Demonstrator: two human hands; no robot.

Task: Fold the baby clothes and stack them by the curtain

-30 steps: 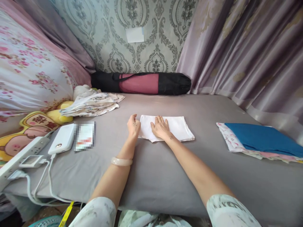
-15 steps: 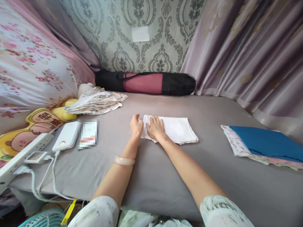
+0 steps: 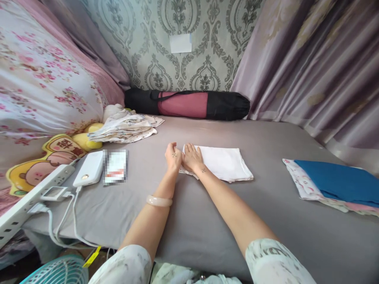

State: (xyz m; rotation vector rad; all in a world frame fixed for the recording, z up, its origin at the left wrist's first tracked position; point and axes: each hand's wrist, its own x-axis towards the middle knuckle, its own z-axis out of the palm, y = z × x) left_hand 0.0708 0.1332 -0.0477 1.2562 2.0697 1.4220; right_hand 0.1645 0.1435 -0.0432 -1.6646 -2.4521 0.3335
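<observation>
A folded white cloth [image 3: 226, 162] lies flat on the grey bed sheet in front of me. My right hand [image 3: 192, 158] rests palm down on its left part, fingers stretched out and slightly apart. At the cloth's left edge is my left hand [image 3: 173, 158], turned on its side with the fingers curled in. It touches or nearly touches the right hand. Its back faces me, so whatever its fingers may hold is hidden. A pale bangle [image 3: 159, 201] circles my left forearm.
To the right lies a folded stack with a blue cloth [image 3: 340, 181] on top. Rumpled patterned cloths [image 3: 124, 128] are at back left. A power bank [image 3: 89, 169], power strip [image 3: 35, 201] and cables sit left. A long black-and-red bag [image 3: 183, 104] lies along the wall.
The whole view has shifted slightly, so things appear a little farther right. Against the cloth, my right hand has slid slightly left, closer to my left hand.
</observation>
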